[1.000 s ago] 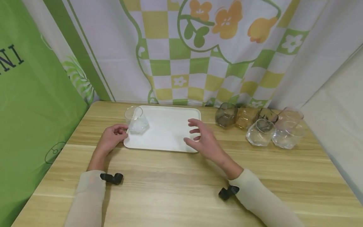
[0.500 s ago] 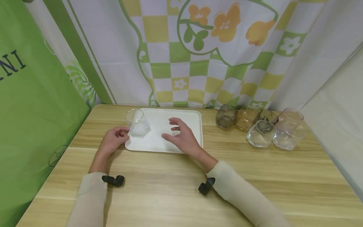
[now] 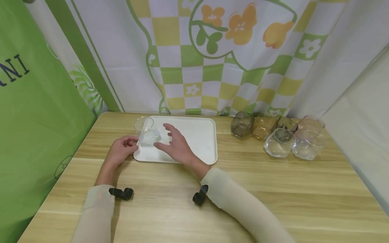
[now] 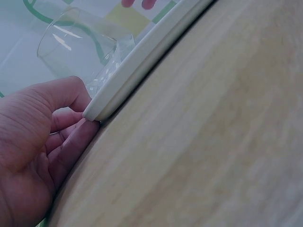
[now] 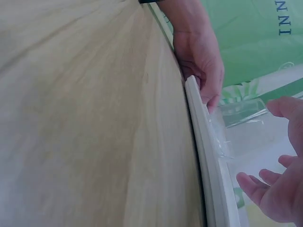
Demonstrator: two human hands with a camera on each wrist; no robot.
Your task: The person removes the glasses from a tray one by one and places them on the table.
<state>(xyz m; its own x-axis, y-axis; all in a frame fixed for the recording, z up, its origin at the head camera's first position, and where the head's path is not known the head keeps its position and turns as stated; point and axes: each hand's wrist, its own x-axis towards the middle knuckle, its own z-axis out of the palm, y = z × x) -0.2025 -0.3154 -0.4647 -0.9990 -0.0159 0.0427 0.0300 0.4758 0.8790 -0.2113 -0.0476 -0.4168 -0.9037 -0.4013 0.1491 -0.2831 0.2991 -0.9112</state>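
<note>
A white rectangular tray (image 3: 197, 138) lies on the wooden table, and a clear glass with a faceted base (image 3: 149, 136) stands upright on its left end. My left hand (image 3: 120, 150) pinches the tray's left edge; in the left wrist view the thumb is at the rim and the fingers (image 4: 78, 142) are at its underside. Over the tray, my right hand (image 3: 179, 146) is just right of the glass, thumb and fingers spread apart in a curve. In the right wrist view a gap shows between the right hand (image 5: 284, 184) and the glass (image 5: 241, 125).
Several glasses stand grouped at the table's back right: a grey one (image 3: 242, 125), an amber one (image 3: 263, 127), a clear one (image 3: 278, 146) and others partly overlapping. A patterned curtain (image 3: 200, 77) hangs behind the table, and a green cloth (image 3: 39, 118) hangs at the left.
My right hand has moved left across the tray, from its right edge to beside the glass. The left hand stays at the tray's left edge. The glass and tray stay in place.
</note>
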